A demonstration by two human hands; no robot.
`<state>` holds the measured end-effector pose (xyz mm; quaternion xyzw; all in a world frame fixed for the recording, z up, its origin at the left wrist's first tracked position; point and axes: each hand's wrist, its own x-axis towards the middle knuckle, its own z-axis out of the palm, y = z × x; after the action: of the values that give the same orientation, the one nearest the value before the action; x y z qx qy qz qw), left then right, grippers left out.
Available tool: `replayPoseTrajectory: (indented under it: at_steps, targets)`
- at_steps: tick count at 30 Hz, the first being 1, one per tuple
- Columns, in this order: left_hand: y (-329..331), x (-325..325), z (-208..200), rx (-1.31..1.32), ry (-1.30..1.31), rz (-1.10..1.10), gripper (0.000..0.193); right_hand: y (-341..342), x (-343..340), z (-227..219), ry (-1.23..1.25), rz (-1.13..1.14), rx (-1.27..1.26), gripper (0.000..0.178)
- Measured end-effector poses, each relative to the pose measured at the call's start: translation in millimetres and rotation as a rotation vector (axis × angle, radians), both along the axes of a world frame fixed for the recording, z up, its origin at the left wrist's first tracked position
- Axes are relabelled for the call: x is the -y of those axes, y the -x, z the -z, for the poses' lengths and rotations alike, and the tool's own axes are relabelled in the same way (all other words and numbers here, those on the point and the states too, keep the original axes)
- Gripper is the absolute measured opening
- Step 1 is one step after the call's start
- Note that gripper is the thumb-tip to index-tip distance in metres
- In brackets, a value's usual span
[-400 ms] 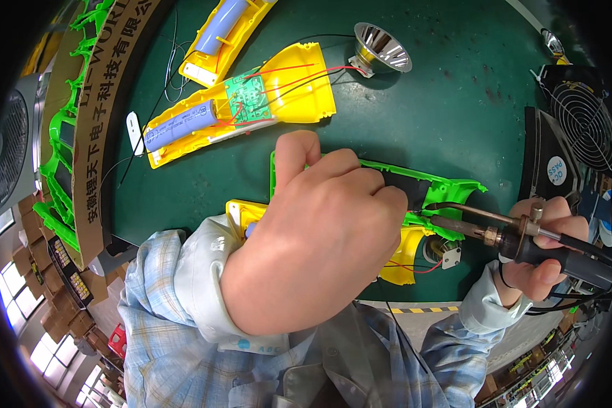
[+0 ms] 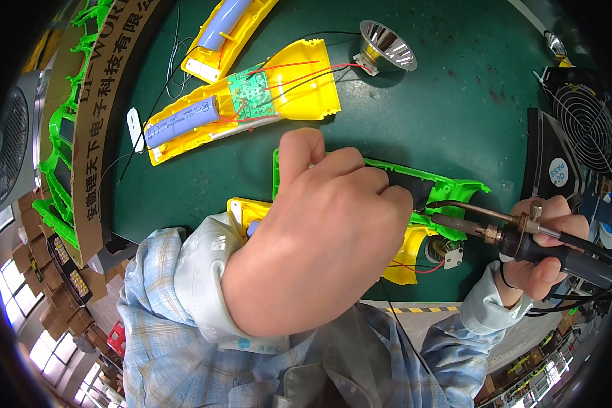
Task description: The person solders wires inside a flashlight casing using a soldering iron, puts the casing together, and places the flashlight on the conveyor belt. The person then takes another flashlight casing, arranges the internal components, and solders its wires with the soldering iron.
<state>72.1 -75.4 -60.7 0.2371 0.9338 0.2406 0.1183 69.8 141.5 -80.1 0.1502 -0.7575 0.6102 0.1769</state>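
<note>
Green mat (image 2: 469, 102); right hand (image 2: 544, 248) levels soldering iron (image 2: 517, 231), tip pointing left.

A: What carries everything here?
B: A dark green counter (image 2: 455, 115), scuffed in places.
A: And what lies on it?
B: Two opened yellow shells (image 2: 306, 88) with blue battery cells (image 2: 183, 122), a green circuit board (image 2: 250, 92), a silver reflector cone (image 2: 386, 46), and a green-and-yellow housing (image 2: 449, 190).

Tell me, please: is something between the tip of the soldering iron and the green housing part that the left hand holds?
Nothing visible. The soldering iron in the right hand points at the green housing part; its tip ends beside the left hand.
</note>
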Motion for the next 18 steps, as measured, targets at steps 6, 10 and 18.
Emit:
replayPoseTrajectory:
  at_steps: [6,10,18]
  targets:
    - [0,0,1,0.003,-0.007,0.001,0.005,3,3,0,-0.015,0.053,-0.033,0.049]
    - [-1,1,1,-0.012,-0.018,-0.01,0.006,8,-7,1,0.014,-0.028,-0.084,0.047]
    - [-2,1,1,-0.005,-0.051,-0.019,0.008,8,-6,3,0.01,0.04,-0.139,0.047]
